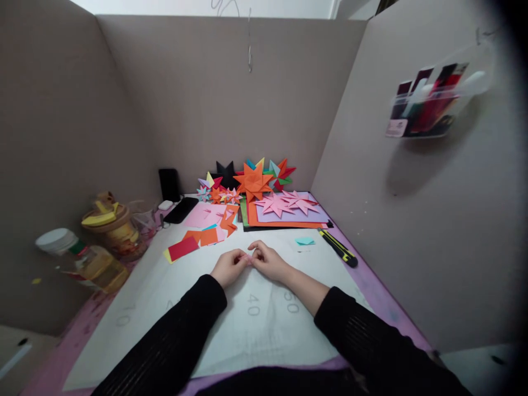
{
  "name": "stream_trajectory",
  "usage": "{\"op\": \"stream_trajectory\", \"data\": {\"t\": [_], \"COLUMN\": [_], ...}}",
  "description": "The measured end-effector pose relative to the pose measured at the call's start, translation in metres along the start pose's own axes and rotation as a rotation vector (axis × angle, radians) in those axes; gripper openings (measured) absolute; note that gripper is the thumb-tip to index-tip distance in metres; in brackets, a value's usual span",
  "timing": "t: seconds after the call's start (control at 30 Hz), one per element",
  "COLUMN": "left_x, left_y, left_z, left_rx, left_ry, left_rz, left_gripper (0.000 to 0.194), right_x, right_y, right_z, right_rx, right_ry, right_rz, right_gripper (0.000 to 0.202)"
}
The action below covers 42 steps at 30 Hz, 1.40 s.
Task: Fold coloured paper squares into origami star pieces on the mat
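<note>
Over the middle of the white mat [198,352], my left hand [229,268] and my right hand [270,263] meet, both with fingers pinched together. Between the fingertips is a small piece of pink paper [249,259], mostly hidden by the fingers. A folded light-blue paper piece [304,241] lies on the mat to the right of my hands. Left of them are a red paper sheet [183,249] and orange paper pieces [208,236].
Folded paper stars [253,183] stand at the back wall, with pink stars [275,204] on stacked coloured sheets. A yellow-black utility knife [337,247] lies at right. At left are a bottle [99,268], a tub [117,231] and a phone [181,210]. A clear holder [429,107] hangs on the right wall.
</note>
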<state>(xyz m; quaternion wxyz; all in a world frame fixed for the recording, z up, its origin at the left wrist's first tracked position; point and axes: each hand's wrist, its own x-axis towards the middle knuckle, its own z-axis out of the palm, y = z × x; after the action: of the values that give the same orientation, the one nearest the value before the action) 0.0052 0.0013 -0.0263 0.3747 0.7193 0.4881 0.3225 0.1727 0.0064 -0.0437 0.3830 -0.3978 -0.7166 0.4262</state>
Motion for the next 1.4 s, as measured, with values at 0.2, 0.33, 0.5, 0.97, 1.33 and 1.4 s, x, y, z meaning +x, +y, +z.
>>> {"op": "stream_trajectory", "data": {"t": [0.2,0.33,0.5,0.97,1.33,1.4], "left_x": [0.002,0.002,0.001,-0.003,-0.006,-0.006], "left_y": [0.001,0.003,0.011,0.026,0.018,0.017], "left_z": [-0.001,-0.002,-0.002,-0.019,-0.018,-0.013], "left_rx": [0.094,0.094,0.165,0.637,0.525,0.434], "left_ry": [-0.042,-0.065,-0.092,-0.268,-0.182,-0.137], "left_rz": [0.005,-0.014,-0.015,0.023,-0.081,-0.048], "left_gripper": [0.03,0.029,0.027,0.021,0.027,0.031], "right_x": [0.0,0.0,-0.003,-0.01,-0.007,-0.009], "right_y": [-0.004,-0.005,-0.004,-0.008,0.0,-0.002], "right_z": [-0.004,-0.006,-0.008,-0.025,-0.033,-0.033], "right_rx": [-0.002,-0.012,-0.048,0.119,0.122,0.113], "right_ry": [-0.042,-0.053,-0.066,-0.085,-0.008,-0.017], "right_rz": [0.037,0.033,0.032,0.236,0.31,0.268], "right_gripper": [0.024,0.024,0.025,0.026,0.022,0.023]}}
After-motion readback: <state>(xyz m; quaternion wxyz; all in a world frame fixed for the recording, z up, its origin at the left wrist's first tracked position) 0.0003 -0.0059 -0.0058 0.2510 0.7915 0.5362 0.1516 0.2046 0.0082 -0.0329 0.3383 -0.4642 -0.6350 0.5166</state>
